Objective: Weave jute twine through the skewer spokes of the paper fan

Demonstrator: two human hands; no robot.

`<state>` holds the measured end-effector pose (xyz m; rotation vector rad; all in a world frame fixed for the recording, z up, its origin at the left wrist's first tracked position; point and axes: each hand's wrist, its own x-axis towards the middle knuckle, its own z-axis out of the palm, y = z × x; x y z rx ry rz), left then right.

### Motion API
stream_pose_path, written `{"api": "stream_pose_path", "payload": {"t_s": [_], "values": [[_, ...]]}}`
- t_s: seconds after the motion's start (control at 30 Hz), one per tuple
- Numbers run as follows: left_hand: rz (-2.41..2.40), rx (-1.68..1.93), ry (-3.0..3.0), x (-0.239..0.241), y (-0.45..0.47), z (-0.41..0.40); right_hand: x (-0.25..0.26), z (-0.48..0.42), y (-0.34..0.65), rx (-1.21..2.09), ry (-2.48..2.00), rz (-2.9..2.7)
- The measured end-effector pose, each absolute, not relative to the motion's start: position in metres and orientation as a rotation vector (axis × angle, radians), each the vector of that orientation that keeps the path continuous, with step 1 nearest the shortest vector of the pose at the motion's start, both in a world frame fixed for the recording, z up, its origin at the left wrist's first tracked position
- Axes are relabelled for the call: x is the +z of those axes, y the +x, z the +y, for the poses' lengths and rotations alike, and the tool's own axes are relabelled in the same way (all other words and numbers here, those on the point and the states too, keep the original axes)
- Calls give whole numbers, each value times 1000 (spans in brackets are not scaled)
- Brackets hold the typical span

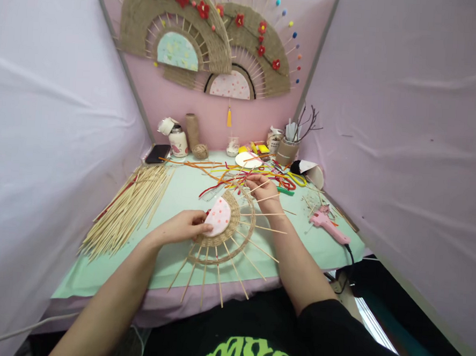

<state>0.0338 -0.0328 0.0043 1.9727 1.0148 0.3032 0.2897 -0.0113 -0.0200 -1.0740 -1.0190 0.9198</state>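
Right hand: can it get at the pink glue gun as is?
Probably yes: the pink glue gun lies on the table, on the right hand side, nothing seen lying over it. That hand is occupied at the woven fan, so would likely need freeing first.

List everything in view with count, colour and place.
Small fan: 1, tan, centre front
Large fans: 2, tan, hung at back
Tassel: 1, yellow, back
Tablecloth: 1, mint green, centre
Thin sticks: many, pale, left
Phone-like slab: 1, dark, back left
Bottle: 1, cream, back left
Twine roll: 1, brown, back left
Twine ball: 1, tan, back left
Jar: 1, pale, back middle
Disc: 1, white, back middle
Craft stems: several, multicoloured, back
Container: 1, tan, back right
Branches: several, dark, in container
Glue gun: 1, pink, right
Left hand: 1, bare, gripping small fan
Right hand: 1, bare, at small fan
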Motion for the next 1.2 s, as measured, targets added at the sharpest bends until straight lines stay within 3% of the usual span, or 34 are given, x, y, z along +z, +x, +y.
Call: {"api": "stream_pose_path", "payload": {"t_s": [0.17,0.33,0.47,0.73,1.2], "values": [[1211,761,1917,21,47,-8,-21,-11,288,903,-1089,-1019],[871,448,1392,4,86,16,-23,-9,289,903,-1081,-1008],[645,448,1147,-11,100,14,-21,-10,289,877,-1083,-1030],[668,440,1144,-14,79,4,-16,-17,290,885,-1018,-1094],[721,363,1196,-6,70,-4,-7,-23,323,1336,-820,-956]]}}
